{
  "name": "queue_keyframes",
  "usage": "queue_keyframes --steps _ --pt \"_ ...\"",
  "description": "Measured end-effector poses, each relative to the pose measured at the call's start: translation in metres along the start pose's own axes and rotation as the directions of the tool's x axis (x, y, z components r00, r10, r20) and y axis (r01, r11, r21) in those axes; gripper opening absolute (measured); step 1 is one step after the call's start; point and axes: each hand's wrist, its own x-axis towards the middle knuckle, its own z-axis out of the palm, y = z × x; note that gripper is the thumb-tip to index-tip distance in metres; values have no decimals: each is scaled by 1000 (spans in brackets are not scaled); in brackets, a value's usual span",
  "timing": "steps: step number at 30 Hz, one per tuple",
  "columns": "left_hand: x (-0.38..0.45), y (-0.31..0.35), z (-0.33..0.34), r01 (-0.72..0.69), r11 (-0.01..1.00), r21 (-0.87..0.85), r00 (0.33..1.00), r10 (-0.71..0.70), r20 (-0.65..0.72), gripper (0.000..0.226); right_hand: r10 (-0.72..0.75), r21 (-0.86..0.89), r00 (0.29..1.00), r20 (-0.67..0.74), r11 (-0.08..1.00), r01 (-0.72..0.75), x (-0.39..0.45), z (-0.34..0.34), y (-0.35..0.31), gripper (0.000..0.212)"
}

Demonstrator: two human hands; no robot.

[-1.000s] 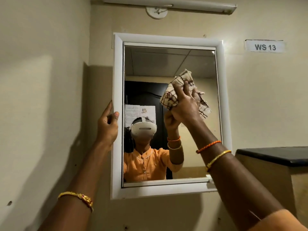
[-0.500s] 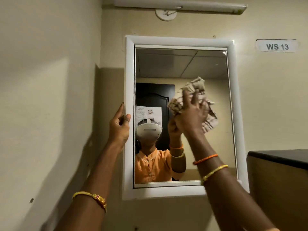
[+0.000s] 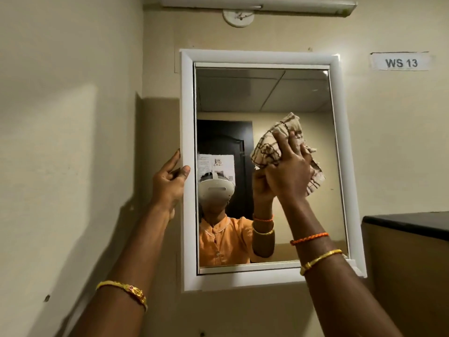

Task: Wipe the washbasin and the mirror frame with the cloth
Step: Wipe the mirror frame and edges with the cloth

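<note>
Against the mirror glass, right of centre, there's the cloth [image 3: 272, 148], a bunched cream rag with dark brown lines, pressed flat to the pane by the right hand [image 3: 289, 176]. That hand is clamped on the cloth, fingers [image 3: 283, 148] spread over the wad, and loose folds spill out at about four o'clock from the knuckles. The reflection of the hand and rag sits right behind them in the glass.

Out at nine o'clock from the cloth, the left hand [image 3: 168, 183] grips the left side of the white mirror frame [image 3: 188, 113] at mid-height, thumb on the front face, fingers wrapped behind the edge. So the hands are apart, one steadying, one on the rag. A gold bangle [image 3: 124, 288] rides the left forearm; an orange thread band [image 3: 309, 238] and a thin gold bangle [image 3: 320, 259] sit on the right wrist.

The frame hangs on a cream wall. At twelve o'clock above it, a white tube light fitting [image 3: 257, 3] runs along the top with a round white mount [image 3: 238, 17] just beneath. At two o'clock, a label reading WS 13 [image 3: 401, 62]. At four o'clock, a dark-topped counter [image 3: 408, 222] juts in from the right edge. The washbasin is out of shot.
</note>
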Motion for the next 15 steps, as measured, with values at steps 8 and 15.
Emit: queue_keyframes --steps 8,15 --pt "-1 2 -3 44 996 -75 999 -42 33 48 -323 -138 915 242 922 362 -23 46 -94 64" --pt "-8 1 -8 49 986 -160 993 -31 116 48 -392 -124 865 314 886 446 -41 45 -93 64"
